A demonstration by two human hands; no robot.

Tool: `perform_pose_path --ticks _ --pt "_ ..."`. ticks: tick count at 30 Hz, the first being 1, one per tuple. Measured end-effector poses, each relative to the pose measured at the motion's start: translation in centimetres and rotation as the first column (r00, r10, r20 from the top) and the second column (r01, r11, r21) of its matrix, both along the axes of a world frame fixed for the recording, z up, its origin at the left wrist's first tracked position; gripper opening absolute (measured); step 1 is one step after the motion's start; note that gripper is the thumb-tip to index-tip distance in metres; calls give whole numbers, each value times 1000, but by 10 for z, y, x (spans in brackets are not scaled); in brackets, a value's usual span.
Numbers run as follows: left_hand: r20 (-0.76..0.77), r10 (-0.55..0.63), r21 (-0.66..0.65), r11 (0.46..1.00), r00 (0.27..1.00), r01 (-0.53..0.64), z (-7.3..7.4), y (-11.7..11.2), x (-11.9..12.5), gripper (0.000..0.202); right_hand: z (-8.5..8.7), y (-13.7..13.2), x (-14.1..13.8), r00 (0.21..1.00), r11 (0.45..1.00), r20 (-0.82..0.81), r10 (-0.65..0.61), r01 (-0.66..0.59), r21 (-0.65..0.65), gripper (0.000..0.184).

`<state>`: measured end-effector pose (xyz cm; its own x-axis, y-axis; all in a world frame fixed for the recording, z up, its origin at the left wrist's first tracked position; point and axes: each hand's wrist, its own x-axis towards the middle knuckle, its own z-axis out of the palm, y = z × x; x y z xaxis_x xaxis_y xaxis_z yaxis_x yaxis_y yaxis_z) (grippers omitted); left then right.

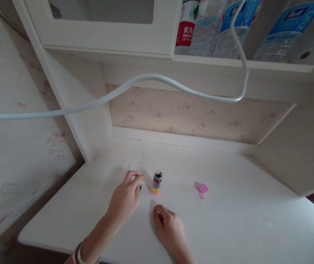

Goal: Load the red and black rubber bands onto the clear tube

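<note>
A small clear jar [156, 182] packed with colourful bits stands upright on the white desk [228, 220], its top uncovered. My left hand [125, 198] rests just left of the jar, fingers pinched on a small dark item I cannot make out. My right hand [170, 227] lies on the desk in front of the jar, fingers curled on something small and dark. A pink lid [202, 188] lies on the desk to the right of the jar, apart from both hands.
A white cable [146, 79] loops across the view above the desk. Several plastic water bottles [228, 25] stand on the shelf above. A white cabinet door [102, 25] is at upper left. Floral wallpaper [14, 139] covers the left wall.
</note>
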<state>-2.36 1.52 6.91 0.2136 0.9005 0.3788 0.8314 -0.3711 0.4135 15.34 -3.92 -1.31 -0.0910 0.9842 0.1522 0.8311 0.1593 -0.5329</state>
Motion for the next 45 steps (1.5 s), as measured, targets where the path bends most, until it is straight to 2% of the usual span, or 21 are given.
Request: perform_pose_path --ticks 3,6,9,11,14,18,21,25,28,31,35,40,45 --pt "87 59 -64 997 994 -54 -33 -18 -27 28 5 -4 -12 992 998 118 46 -51 36 24" --pt "83 90 -159 984 993 -76 -63 -32 -45 25 10 -2 -34 987 999 159 20 -26 36 20" --pt "-19 129 -235 963 991 -130 -77 -37 -48 28 14 8 -58 986 1000 165 -21 17 21 18" --pt "-99 131 -249 956 986 -153 -77 -35 -45 30 16 16 -70 984 1000 178 -25 22 17 17" --pt "-193 79 -252 959 978 -128 -73 -29 -40 32 16 25 -78 980 1000 197 -11 9 10 20" --pt "-259 51 -233 966 964 -114 -71 -24 -37 35 10 22 -75 982 1000 186 15 -17 5 23" --pt "-291 62 -211 969 955 -127 -75 -25 -37 35 14 14 -65 995 1000 97 6 -6 2 26" --pt "-320 84 -180 973 944 -148 -80 -26 -37 32 43 19 -38 980 997 -189 -64 71 30 31" --pt "-316 67 -183 975 946 -130 -81 -25 -39 29 72 38 -13 912 970 -358 -199 235 60 37" --pt "-281 59 -167 980 958 -109 -80 -24 -39 31 89 59 3 854 945 -454 -256 321 70 40" --pt "-256 91 -125 984 962 -126 -82 -26 -37 29 87 76 5 849 955 -478 -224 288 64 39" --pt "-247 129 -71 986 960 -150 -87 -30 -36 25 78 82 -3 878 961 -424 -222 270 57 31" --pt "-236 135 -49 987 962 -151 -88 -31 -36 25 77 82 -1 828 952 -510 -233 301 55 33"
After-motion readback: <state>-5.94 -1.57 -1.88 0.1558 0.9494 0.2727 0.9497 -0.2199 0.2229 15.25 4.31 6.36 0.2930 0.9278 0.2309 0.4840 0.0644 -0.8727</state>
